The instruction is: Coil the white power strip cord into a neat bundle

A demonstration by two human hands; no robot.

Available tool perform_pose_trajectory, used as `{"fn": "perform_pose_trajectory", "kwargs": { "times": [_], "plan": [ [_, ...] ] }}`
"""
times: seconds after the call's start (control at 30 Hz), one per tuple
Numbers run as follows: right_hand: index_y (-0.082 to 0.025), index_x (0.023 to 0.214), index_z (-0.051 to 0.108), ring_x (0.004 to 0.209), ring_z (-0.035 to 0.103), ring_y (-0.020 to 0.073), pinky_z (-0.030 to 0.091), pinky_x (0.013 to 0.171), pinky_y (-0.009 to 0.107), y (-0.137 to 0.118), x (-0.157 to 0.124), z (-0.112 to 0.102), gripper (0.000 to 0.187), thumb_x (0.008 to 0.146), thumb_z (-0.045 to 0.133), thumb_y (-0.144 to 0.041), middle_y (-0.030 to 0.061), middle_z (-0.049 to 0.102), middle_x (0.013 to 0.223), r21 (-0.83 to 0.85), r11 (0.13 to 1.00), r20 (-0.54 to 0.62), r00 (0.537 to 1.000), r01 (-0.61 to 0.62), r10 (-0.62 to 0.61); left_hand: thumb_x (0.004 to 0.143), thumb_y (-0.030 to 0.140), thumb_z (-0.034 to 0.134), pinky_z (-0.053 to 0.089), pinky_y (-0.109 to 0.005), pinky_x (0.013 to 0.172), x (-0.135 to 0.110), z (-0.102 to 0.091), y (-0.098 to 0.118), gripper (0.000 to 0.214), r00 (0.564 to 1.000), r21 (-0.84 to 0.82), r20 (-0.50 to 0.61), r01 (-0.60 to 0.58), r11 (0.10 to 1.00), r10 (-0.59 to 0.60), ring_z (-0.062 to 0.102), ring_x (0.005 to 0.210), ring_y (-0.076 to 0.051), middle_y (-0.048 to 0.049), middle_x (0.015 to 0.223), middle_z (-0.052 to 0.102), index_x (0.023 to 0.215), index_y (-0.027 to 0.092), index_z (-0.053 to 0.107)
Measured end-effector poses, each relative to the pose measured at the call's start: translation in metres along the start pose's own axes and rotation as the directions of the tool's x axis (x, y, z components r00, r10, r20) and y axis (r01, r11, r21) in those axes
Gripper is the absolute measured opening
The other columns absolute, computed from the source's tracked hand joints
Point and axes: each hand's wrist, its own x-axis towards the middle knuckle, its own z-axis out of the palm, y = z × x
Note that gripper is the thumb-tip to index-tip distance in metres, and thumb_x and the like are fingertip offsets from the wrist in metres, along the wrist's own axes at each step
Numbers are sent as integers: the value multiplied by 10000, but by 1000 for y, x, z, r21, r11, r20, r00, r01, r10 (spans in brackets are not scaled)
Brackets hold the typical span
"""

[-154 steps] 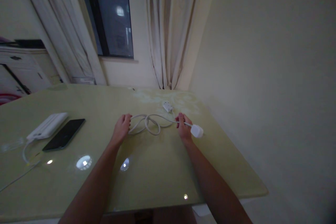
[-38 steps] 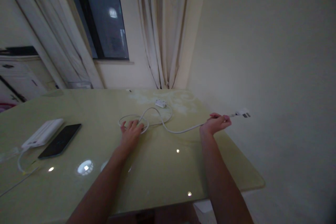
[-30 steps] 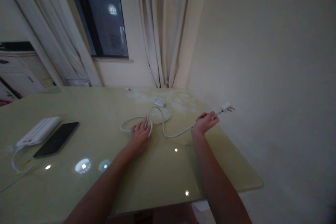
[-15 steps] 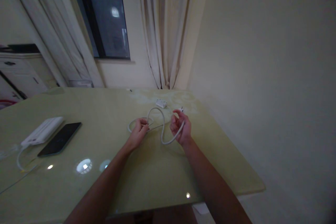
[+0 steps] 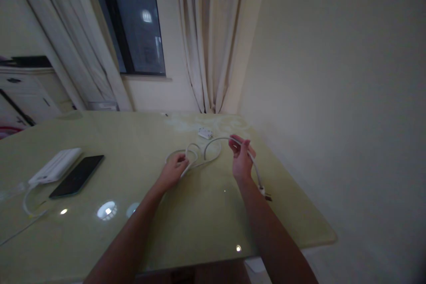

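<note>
A white power cord (image 5: 213,140) runs in loose loops between my two hands above the pale green tabletop. My left hand (image 5: 173,170) is closed on the looped part of the cord, low over the table. Farther right, my right hand (image 5: 242,155) grips the cord near its end with the fingers around it. From there the cord hangs over the right side of that hand, and its plug (image 5: 264,193) dangles beside the wrist with the prongs pointing right. Behind the loops lies a small white power strip (image 5: 205,133), and the cord passes close to it.
On the left of the table (image 5: 186,230) lie a black phone (image 5: 77,176) and a white power bank (image 5: 56,166) with a cable (image 5: 25,204). A small object (image 5: 164,114) sits at the far edge. A wall (image 5: 333,97) borders the right side; curtains (image 5: 209,40) hang behind.
My right hand has moved right and turned, so the plug, formerly above the fingers, now hangs down at the wrist. The cord's loops have shifted. My left hand has barely moved.
</note>
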Motion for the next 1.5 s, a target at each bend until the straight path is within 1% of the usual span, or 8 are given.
{"fn": "perform_pose_trajectory", "kwargs": {
  "times": [0.17, 0.33, 0.47, 0.6, 0.83, 1.1, 1.27, 1.5],
  "plan": [
    [-217, 1079, 704, 1085, 696, 135, 540, 1045, 316, 0, 9, -1, 312, 876, 730, -452, 56, 727, 1179, 132, 990, -11, 999, 52, -50, 868, 591, 609, 374, -522, 1127, -1, 4, -16, 625, 999, 407, -47, 9, 913, 11, 528, 1338, -376, -230, 1413, 592, 1296, 136, 618],
    [-192, 1061, 724, 964, 727, 174, 576, 959, 361, 22, -11, 8, 308, 923, 677, -463, 73, 753, 1068, -120, 993, 200, 980, 13, 12, 826, 580, 696, 248, -631, 1189, -10, 15, -2, 596, 976, 346, 142, -207, 915, 167, 539, 1329, -384, -170, 1387, 633, 1288, 210, 624],
    [-201, 1032, 759, 935, 734, 207, 575, 907, 362, 47, -22, 11, 328, 928, 644, -490, 78, 773, 1018, -326, 945, 264, 963, 37, 54, 807, 514, 729, 152, -658, 1213, -17, 19, 11, 843, 975, 303, 72, -222, 927, 210, 480, 1391, -387, -183, 1466, 572, 1524, 211, 405],
    [-220, 939, 783, 914, 738, 241, 567, 881, 378, 64, -20, 5, 325, 884, 661, -517, 74, 789, 942, -471, 882, 341, 929, 35, 145, 812, 500, 728, 304, -564, 1178, -19, 16, 18, 985, 959, 261, -52, -256, 931, 278, 448, 1413, -357, -192, 1552, 467, 1614, 201, 239],
    [-263, 980, 800, 1001, 702, 242, 515, 988, 397, 71, -27, 2, 369, 922, 606, -571, 52, 787, 1025, -576, 810, 542, 793, 110, 278, 902, 448, 670, 420, -492, 1117, -15, 11, 14, 487, 959, 291, 20, -277, 916, 283, 519, 1337, -311, -106, 1487, 541, 1359, 286, 618],
    [-256, 1043, 796, 1153, 640, 263, 443, 1106, 449, 82, -21, 0, 590, 888, 529, -759, 77, 744, 1152, -524, 851, 471, 848, 48, 242, 989, 553, 478, 488, -439, 1052, -11, -1, 15, 516, 970, 180, 57, -244, 953, 237, 645, 1170, -285, -131, 1306, 672, 1326, 193, 627],
    [-236, 1136, 743, 903, 697, 208, 571, 824, 350, 78, -14, 1, 716, 820, 517, -838, 72, 744, 1118, -461, 866, 277, 896, -192, 347, 933, 571, 563, 458, -447, 1107, -10, 7, 8, 605, 959, 179, 41, -285, 942, 282, 593, 1262, -296, -150, 1408, 602, 1399, 186, 583],
    [-179, 939, 685, 722, 676, 138, 526, 660, 248, 33, 0, -3, 545, 863, 535, -697, 71, 753, 898, -192, 971, 17, 989, -141, 147, 948, 549, 538, 414, -487, 1125, -8, 9, -7, 596, 977, 340, -43, -182, 923, 208, 539, 1324, -329, -212, 1413, 594, 1378, 137, 569]
  ]
}}
